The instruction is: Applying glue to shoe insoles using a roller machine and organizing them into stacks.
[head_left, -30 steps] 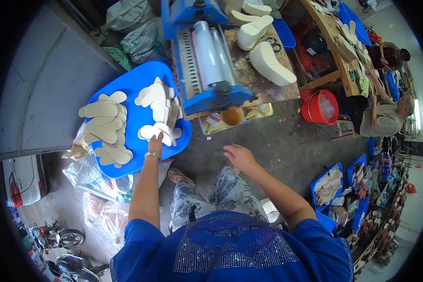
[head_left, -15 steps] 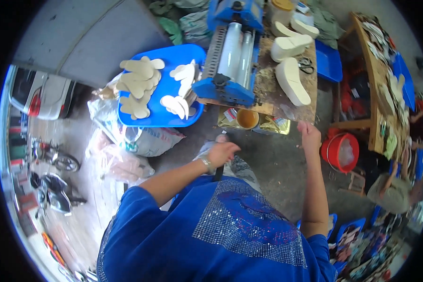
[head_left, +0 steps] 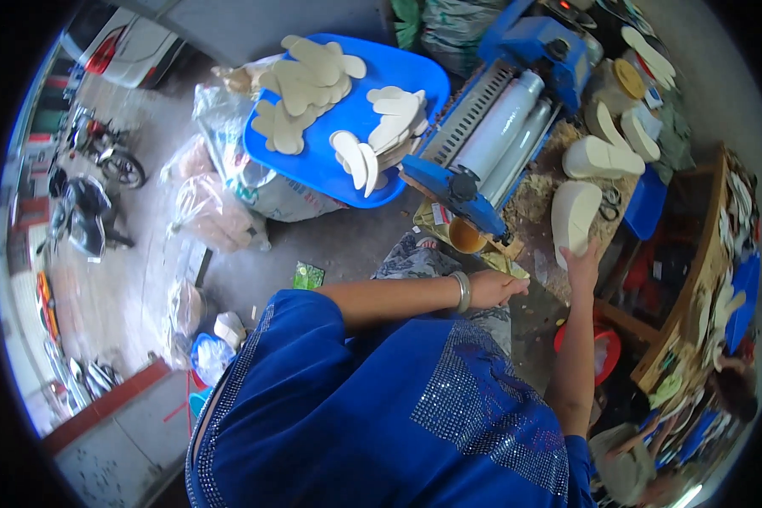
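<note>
Grey concrete floor [head_left: 330, 245] of an open workshop, strewn with clear plastic bags [head_left: 216, 207], motorbikes [head_left: 89, 182] parked off to the left. Up top, a blue tray [head_left: 330, 161] loaded with flat pale shoe soles [head_left: 309, 72], tight against a blue roller machine [head_left: 504, 127]. Just below the machine, a small orange cup [head_left: 466, 237]. To the right, a wooden bench [head_left: 559, 199] littered with shavings, holding white foam wedges [head_left: 597, 157].

Left hand [head_left: 495, 289], silver bangle [head_left: 463, 292] at the wrist, stretched across the body, fingers loosely curled, close under the cup, holding nothing visible. Right hand [head_left: 582, 262] raised to the bench edge, fingers gripping the lower end of a tall white foam block [head_left: 571, 216] standing just beside the machine's near corner.
</note>
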